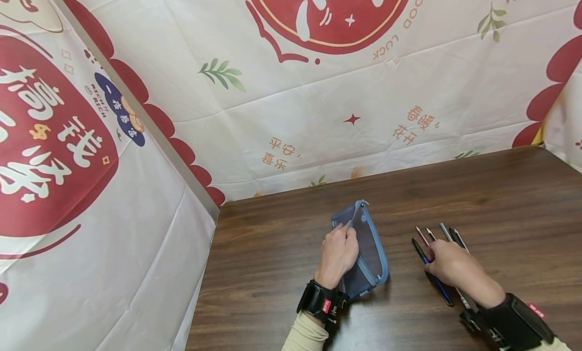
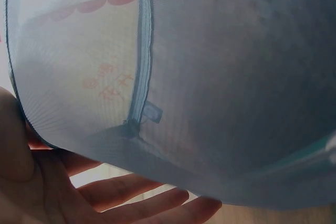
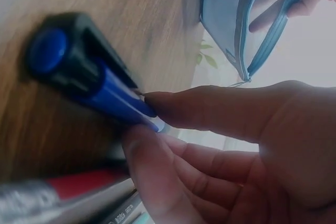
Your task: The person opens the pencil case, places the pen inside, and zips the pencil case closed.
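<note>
A blue mesh pencil pouch [image 1: 374, 247] stands on the table with its zipper open. My left hand [image 1: 338, 255] grips the pouch by its left side; in the left wrist view, the mesh [image 2: 220, 93] fills most of the picture. To the right, my right hand [image 1: 459, 270] is over a group of pens and pencils. Its thumb and index finger pinch a blue pen [image 3: 113, 95] with a black clip, which lies at the group's left side. Beside that pen is a red pencil [image 3: 84, 184]. The hand covers the middle of the group.
The pens and pencils lie side by side on a brown wooden table [image 1: 254, 270]. A white printed cloth [image 1: 291, 103] hangs behind the table, and another cloth panel [image 1: 150, 250] stands along its left edge. Black camera straps are on both wrists.
</note>
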A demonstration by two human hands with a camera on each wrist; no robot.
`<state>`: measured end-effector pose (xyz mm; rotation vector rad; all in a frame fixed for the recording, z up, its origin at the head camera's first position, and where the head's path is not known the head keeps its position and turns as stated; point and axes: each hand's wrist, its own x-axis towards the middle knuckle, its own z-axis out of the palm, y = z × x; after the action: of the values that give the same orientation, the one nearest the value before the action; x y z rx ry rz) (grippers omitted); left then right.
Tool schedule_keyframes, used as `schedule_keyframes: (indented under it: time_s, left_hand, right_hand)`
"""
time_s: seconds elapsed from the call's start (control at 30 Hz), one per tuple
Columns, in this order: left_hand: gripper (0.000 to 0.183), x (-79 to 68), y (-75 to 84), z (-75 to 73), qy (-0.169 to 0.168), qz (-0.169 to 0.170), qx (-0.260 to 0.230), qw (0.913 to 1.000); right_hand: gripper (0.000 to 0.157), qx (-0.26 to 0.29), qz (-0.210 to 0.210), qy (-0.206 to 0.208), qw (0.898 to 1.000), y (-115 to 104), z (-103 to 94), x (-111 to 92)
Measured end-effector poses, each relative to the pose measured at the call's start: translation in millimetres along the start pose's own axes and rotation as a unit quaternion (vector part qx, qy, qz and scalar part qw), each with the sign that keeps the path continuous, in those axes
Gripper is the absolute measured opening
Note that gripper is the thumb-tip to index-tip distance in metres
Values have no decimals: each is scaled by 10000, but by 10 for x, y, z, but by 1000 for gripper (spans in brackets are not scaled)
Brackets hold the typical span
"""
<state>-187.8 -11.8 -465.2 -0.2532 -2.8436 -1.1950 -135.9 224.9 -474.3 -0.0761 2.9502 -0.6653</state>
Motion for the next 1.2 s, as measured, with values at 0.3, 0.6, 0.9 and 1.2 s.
schedule_keyframes:
  time_s: [0.3, 0.6, 0.9, 1.2]
  left_hand:
    - [46, 11, -6, 9, 43, 4, 62, 10000]
    - [46, 21, -8, 12, 61, 7, 97, 9999]
    - [46, 22, -15, 0, 9, 21, 18, 10000]
    - [46, 30, -12, -15, 16, 57, 30, 10000]
  right_hand:
    - [20, -54, 152, -178, 9997, -8, -16, 23]
    - [26, 32, 292, -198, 9994, -36, -8, 3]
    - [26, 176, 246, -137, 9994, -67, -36, 25]
    - [22, 363, 53, -68, 9993, -87, -93, 100]
